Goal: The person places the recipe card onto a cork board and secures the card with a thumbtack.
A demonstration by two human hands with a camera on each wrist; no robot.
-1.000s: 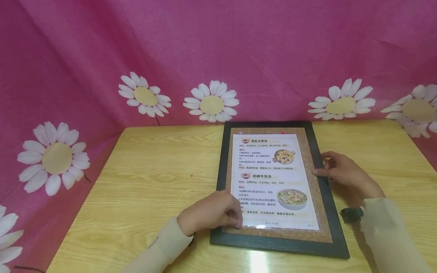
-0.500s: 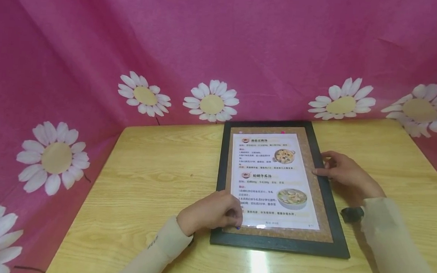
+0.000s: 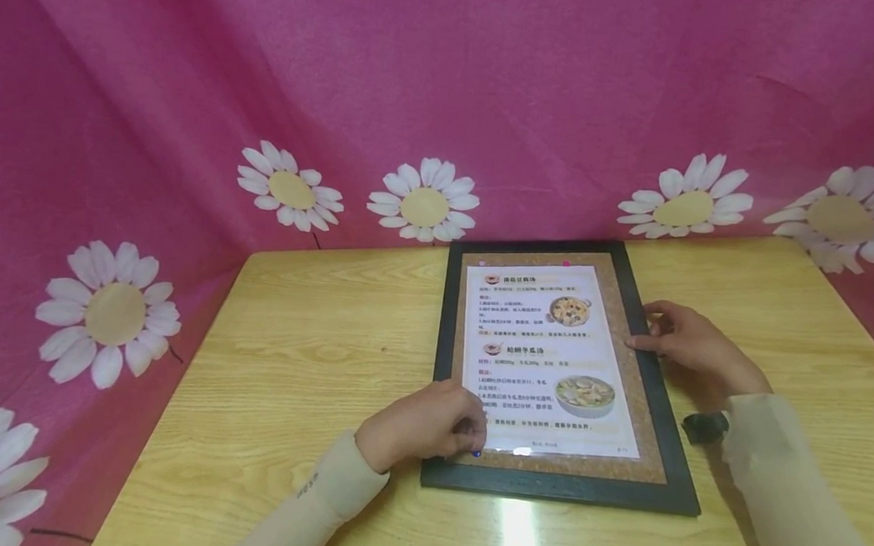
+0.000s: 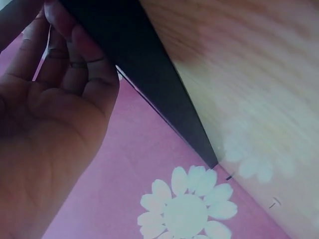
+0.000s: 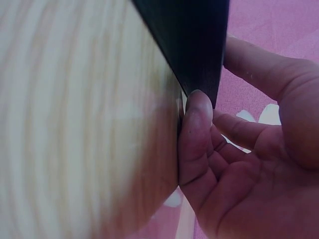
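Note:
A cork board point(image 3: 643, 402) with a black frame lies flat on the table. On it is a glossy printed recipe sheet point(image 3: 547, 438) with two soup pictures. A pink push pin point(image 3: 566, 264) is at the sheet's top right, and a paler pin point(image 3: 482, 264) at its top left. My left hand point(image 3: 428, 423) is over the lower left corner, its curled fingers pinching a small blue push pin point(image 3: 476, 453); they hide that corner. My right hand point(image 3: 695, 347) holds the right side of the frame, thumb over its edge and fingers against its side point(image 5: 197, 114).
The wooden table point(image 3: 311, 365) extends around the board on the left, right and front. A pink curtain point(image 3: 449, 73) with white daisies hangs behind and at the left, touching the table's back edge. A small black device point(image 3: 705, 427) sits at my right wrist.
A blue spot at the left fingertips, not visible one second ago, shows in the later frames. Both hands, the board and the sheet stay almost in place.

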